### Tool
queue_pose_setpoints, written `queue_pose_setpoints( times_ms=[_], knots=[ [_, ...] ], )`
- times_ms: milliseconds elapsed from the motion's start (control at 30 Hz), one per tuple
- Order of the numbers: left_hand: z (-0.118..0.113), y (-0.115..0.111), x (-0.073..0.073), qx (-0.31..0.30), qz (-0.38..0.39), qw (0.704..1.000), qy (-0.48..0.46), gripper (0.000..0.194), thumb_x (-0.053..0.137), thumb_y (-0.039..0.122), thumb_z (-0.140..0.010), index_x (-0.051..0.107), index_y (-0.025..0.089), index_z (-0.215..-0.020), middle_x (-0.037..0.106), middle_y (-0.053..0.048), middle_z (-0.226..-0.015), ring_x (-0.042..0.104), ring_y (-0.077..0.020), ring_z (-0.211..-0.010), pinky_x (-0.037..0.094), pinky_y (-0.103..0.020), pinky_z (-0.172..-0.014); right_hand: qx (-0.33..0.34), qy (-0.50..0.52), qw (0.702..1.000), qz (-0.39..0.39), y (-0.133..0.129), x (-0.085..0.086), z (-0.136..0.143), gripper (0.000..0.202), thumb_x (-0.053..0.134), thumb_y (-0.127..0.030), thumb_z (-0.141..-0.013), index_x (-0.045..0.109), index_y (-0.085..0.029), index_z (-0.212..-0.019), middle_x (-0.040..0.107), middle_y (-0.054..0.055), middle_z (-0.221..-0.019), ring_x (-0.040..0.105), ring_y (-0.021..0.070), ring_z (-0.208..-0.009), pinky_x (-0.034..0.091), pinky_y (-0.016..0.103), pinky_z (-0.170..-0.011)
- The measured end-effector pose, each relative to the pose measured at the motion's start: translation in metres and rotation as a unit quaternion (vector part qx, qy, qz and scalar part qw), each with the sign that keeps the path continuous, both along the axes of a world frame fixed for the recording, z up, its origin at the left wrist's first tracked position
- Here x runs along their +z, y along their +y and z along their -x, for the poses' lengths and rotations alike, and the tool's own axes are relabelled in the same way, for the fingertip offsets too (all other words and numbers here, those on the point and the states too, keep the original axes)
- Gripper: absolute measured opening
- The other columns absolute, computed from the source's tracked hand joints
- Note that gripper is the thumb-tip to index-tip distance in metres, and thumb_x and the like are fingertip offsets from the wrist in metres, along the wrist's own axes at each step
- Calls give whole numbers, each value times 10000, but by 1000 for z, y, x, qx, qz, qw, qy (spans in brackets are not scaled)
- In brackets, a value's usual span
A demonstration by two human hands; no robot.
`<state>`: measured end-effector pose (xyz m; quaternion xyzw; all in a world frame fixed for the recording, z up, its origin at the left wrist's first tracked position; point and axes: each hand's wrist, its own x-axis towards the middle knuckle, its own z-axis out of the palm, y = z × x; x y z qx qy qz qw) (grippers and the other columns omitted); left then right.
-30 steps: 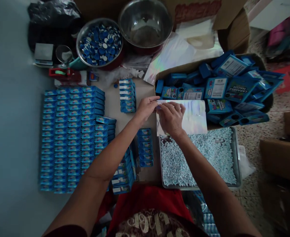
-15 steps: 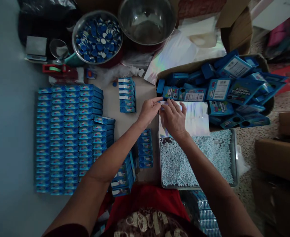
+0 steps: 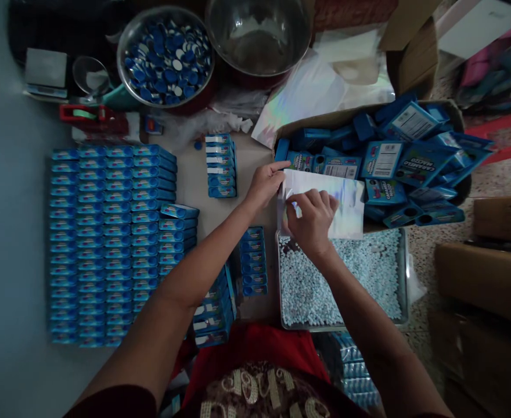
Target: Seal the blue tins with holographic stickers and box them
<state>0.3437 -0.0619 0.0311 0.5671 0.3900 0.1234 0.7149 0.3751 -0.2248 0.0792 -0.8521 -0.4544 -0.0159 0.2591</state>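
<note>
A shiny, iridescent silver sheet (image 3: 346, 203) lies across the back part of a metal tray (image 3: 406, 278) full of small pale blue candies (image 3: 316, 290). My left hand (image 3: 265, 184) grips its upper left corner, fingers pointing right. Over the sheet's left side, my right hand (image 3: 311, 219) is curled, with thumb and forefinger pinched together at the surface. What exactly the pinch holds is too small to tell. Just behind the sheet, a cardboard box (image 3: 464, 125) overflows with blue printed candy boxes (image 3: 384, 158).
Rows of stacked blue boxes (image 3: 116, 244) fill the left side. Shorter rows (image 3: 220, 168) stand near my left arm. At the back are a bowl of blue and white discs (image 3: 168, 58), another metal bowl (image 3: 259, 40), a red tape dispenser (image 3: 85, 116) and more iridescent sheets (image 3: 308, 98).
My right hand has curled from spread fingers into a pinch and shifted down, away from the sheet's back edge. My left hand stays at the corner. The whole view has shifted slightly.
</note>
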Motion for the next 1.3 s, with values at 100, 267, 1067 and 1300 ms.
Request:
queue_pose_setpoints(
  times_ms=[100,267,1067,1300],
  knots=[
    [-4,9,6,5,-28,999,-30,438,614,110,-930,717,137,-1356,807,-87,-1167,724,-245,-1210,578,-332,-1013,-17,150,988,-42,-10,33,7,122,696,-315,-948,700,-273,-834,549,-20,-665,520,184,-707,428,397,-818],
    [41,17,26,83,6,996,-26,386,731,426,-987,721,202,-1301,767,-126,-1292,655,-295,-1363,569,-370,-1065,-43,488,864,-114,9,62,0,183,810,-410,-851,708,-259,-841,535,-36,-658,432,132,-605,364,299,-592],
    [187,43,-1,189,135,970,76,328,878,450,-824,712,171,-874,806,-69,-832,782,-189,-762,592,-279,-739,-136,642,753,-53,116,-34,79,388,886,-495,-587,678,-189,-705,420,-97,-491,263,56,-459,195,241,-452],
    [176,96,-54,165,-103,956,221,236,814,455,-842,802,220,-823,752,-37,-720,740,-218,-815,484,-263,-677,-157,528,832,-70,171,-97,77,298,780,-444,-678,724,-162,-757,590,-30,-605,486,107,-538,391,245,-506]
  ],
)
